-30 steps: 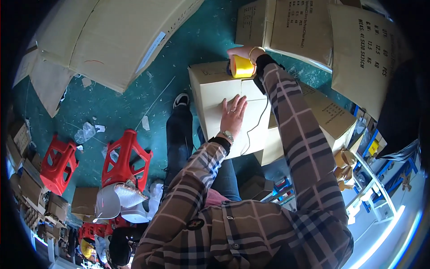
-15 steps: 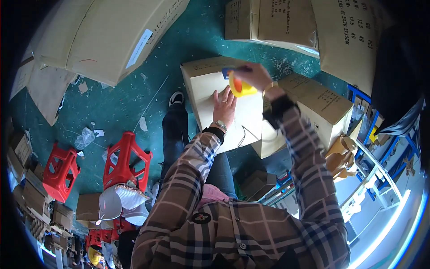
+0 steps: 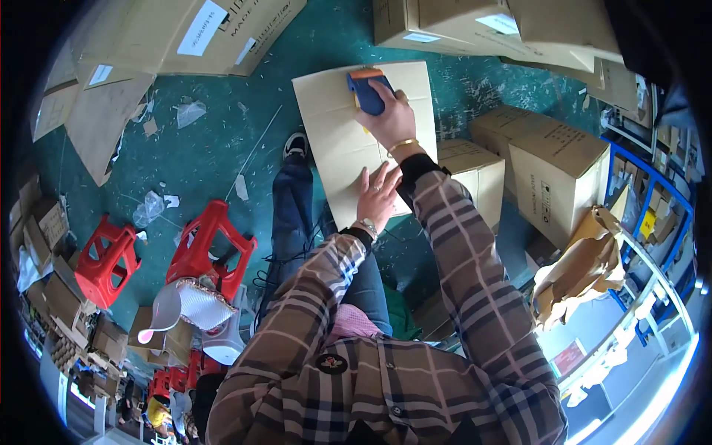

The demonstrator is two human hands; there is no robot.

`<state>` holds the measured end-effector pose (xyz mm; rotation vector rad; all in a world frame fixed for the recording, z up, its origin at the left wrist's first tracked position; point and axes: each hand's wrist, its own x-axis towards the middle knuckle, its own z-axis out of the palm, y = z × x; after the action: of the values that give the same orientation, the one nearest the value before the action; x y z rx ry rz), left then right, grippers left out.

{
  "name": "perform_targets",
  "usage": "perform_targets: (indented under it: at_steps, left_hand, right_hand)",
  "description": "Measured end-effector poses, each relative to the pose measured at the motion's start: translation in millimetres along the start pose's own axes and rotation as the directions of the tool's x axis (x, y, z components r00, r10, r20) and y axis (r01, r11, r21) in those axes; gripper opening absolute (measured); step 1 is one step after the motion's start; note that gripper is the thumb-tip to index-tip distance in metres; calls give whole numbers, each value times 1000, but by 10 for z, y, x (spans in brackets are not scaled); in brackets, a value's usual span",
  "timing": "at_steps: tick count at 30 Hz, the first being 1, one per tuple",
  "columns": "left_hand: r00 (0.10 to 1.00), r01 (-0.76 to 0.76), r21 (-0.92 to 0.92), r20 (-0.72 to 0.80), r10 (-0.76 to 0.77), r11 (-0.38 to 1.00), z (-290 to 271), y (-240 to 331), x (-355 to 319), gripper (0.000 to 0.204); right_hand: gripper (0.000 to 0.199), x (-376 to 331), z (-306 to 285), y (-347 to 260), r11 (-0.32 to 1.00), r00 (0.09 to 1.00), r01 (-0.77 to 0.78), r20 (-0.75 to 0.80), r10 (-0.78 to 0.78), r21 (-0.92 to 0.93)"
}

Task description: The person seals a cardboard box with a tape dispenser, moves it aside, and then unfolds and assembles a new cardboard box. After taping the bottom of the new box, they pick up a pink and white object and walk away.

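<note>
A cardboard carton [image 3: 334, 159] is in front of my legs, its pale top face turned up toward me. Wrapped in my right hand [image 3: 393, 122] is a hand-held tape dispenser [image 3: 373, 93], dark blue with an orange end and a bit of yellow, set against the far part of the top face. My left hand [image 3: 378, 196] lies on the near part of this face with fingers spread, a ring on one of them. Much of the dispenser's underside is hidden, so I cannot make out the tape.
More cartons [image 3: 552, 178] stand to the right, beside crumpled brown paper [image 3: 586, 267] and a blue metal rack [image 3: 667, 200]. Large cartons [image 3: 170, 37] fill the far left. Red stools [image 3: 211, 241] are at the left, one bearing caps [image 3: 196, 304]. Plastic scraps [image 3: 148, 209] litter the green floor.
My right hand has brought the tape dispenser left and turned it so its blue body faces up. My left hand now rests closer to the carton's near edge. The whole view has shifted.
</note>
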<state>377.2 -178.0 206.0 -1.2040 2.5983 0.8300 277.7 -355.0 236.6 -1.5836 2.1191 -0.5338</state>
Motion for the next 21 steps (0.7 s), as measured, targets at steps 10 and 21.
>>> perform_targets:
  at_steps: [10, 21]
  left_hand:
    - [1000, -21, -9, -16, 21, 1000, 292, 75, -149, 45]
    - [823, 24, -605, -440, -359, 796, -627, -446, 273, 33]
  right_hand:
    - [71, -667, -136, 305, 998, 991, -30, 125, 36, -47]
    - [70, -993, -79, 590, 996, 994, -87, 67, 87, 3]
